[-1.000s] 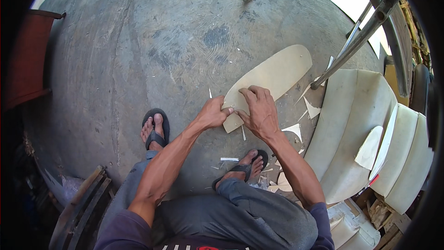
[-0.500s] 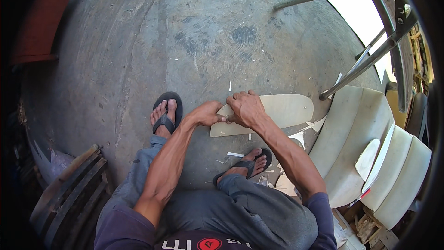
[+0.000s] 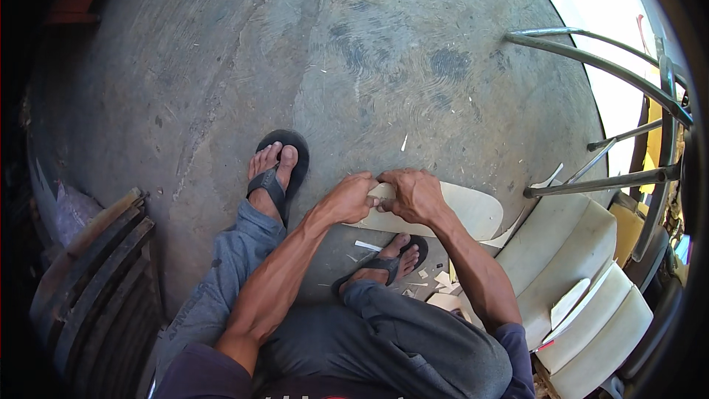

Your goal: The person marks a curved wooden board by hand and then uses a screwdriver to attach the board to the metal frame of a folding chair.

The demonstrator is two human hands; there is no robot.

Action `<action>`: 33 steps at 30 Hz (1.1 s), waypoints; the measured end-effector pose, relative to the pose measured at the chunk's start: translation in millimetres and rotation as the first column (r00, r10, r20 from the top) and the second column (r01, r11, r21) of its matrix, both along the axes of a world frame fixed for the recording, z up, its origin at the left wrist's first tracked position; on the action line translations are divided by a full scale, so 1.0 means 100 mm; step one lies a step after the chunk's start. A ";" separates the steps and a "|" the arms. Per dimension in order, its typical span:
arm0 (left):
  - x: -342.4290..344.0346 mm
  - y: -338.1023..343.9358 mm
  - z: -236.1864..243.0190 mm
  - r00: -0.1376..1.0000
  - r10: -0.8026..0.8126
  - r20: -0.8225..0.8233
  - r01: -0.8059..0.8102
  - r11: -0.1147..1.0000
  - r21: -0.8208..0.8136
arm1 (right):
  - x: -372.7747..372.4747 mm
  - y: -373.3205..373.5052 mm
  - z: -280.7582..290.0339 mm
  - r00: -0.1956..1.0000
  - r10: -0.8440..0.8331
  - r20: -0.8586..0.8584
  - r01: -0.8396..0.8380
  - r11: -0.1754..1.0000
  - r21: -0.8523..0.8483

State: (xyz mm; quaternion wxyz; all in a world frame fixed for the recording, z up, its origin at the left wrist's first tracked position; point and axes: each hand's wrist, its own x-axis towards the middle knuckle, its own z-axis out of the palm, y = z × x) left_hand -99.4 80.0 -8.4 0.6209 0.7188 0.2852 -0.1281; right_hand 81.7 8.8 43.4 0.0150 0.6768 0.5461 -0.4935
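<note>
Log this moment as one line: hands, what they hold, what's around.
left hand: gripping pale panel, left end | right hand: gripping same panel | floor: pale scraps near right foot

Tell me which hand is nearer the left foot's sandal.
Left. The left hand is just right of the sandal, not touching it; the right hand is farther right, beyond the left, gripping the board.

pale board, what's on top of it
The left hand and right hand are on the pale board, toward its left end; surface beneath them is covered. The rounded right end shows bare.
</note>
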 end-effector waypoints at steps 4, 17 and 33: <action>-0.04 0.00 0.03 0.999 0.031 0.029 -0.030 0.999 -0.028 | 0.04 0.07 0.06 0.998 0.055 0.034 -0.055 0.998 -0.008; 0.05 -0.08 0.04 0.989 0.149 -0.019 -0.149 0.989 0.003 | -0.01 -0.27 0.02 0.988 -0.033 0.152 -0.048 0.864 0.502; 0.61 -0.59 0.09 0.993 0.061 -0.097 -0.042 0.980 0.193 | 0.03 -2.37 0.09 0.176 -0.927 0.331 0.872 0.303 0.385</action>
